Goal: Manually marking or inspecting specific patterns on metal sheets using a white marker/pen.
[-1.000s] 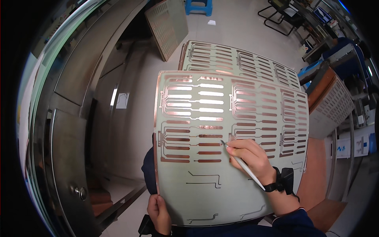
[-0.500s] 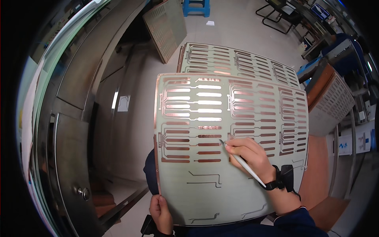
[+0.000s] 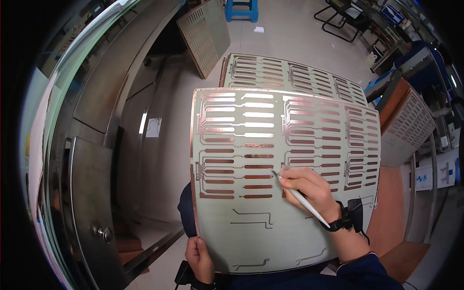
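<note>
A large pale-green circuit board panel [image 3: 251, 205] with rows of copper strips and thin traces lies tilted before me, its near edge by my lap. My left hand [image 3: 198, 258] is closed on the panel's lower left edge, thumb on top. In my right hand [image 3: 309, 188] is a slim white-handled craft knife [image 3: 305, 206], pinched like a pen. Its small dark blade points up and left, at the right ends of the copper strips in the middle column. I cannot tell whether the tip touches the surface. A black strap with a small box is on my right wrist.
Behind the panel lies a stack of similar boards [image 3: 261, 65]. Another board [image 3: 205, 38] leans at the far left, with more boards [image 3: 411, 118] at right. A metal cabinet [image 3: 89, 193] stands on my left. A blue stool [image 3: 241, 9] and a chair [image 3: 345, 19] are farther off.
The panel has tilted slightly, and the bright glare on its copper strips has shifted. My right hand and the knife stay near the same strips, with a slight move right.
</note>
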A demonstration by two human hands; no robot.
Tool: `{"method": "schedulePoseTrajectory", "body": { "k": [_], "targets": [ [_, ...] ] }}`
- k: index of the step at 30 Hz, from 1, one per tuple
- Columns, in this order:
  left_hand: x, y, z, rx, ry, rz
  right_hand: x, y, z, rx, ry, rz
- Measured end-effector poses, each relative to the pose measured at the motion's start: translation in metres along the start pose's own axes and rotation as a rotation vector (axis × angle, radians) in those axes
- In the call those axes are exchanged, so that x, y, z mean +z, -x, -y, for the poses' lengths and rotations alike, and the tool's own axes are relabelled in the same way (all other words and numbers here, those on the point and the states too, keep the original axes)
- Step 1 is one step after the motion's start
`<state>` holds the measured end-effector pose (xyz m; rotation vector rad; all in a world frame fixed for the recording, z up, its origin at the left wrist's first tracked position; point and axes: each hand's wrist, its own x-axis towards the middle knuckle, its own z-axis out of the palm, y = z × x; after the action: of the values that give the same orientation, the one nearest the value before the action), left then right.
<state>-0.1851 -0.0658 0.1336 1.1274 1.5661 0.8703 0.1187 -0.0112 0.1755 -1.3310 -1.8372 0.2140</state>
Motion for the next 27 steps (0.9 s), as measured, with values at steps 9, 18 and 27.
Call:
{"method": "schedulePoseTrajectory", "body": {
  "k": [9,18,27],
  "targets": [
    [-0.002,-0.001,0.010,0.027,0.029,-0.018,-0.001,-0.002,0.000,0.028,-0.011,-0.008],
    [-0.002,-0.002,0.011,0.033,0.006,-0.030,-0.005,-0.006,0.003,0.049,-0.018,0.000],
    [0.000,-0.001,0.012,0.033,0.001,-0.039,-0.006,-0.005,0.003,0.052,-0.026,0.023]
  ]
}}
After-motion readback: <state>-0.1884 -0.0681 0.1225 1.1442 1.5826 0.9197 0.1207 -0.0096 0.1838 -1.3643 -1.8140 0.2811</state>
